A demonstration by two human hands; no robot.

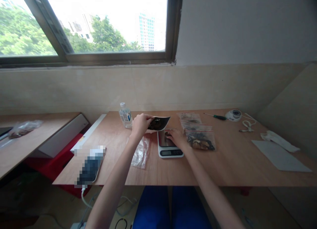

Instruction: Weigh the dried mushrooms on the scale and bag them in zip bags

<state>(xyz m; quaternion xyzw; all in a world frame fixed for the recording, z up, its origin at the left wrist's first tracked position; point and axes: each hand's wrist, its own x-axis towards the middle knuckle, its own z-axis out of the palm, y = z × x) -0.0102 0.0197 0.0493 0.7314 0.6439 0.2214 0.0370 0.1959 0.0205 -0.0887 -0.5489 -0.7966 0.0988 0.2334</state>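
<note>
My left hand [141, 125] is closed on the edge of a dark packet [160, 122] with a pale rim, held tilted above the back left of a white digital kitchen scale [170, 153]. What the packet holds is too dark to make out. Over the scale's metal plate, my right hand [175, 136] has its fingers drawn together at something small and dark that I cannot identify. Just right of that hand lie several clear zip bags [200, 140] with dark and brown dried pieces inside. An empty-looking clear zip bag [141, 153] lies flat beneath my left forearm.
A water bottle [125, 116] stands at the back left, and a phone [90, 166] on a cable lies near the front left edge. Farther right are a screwdriver [219, 117], a white dome camera [233, 115] with its cable, and a pale sheet [279, 156].
</note>
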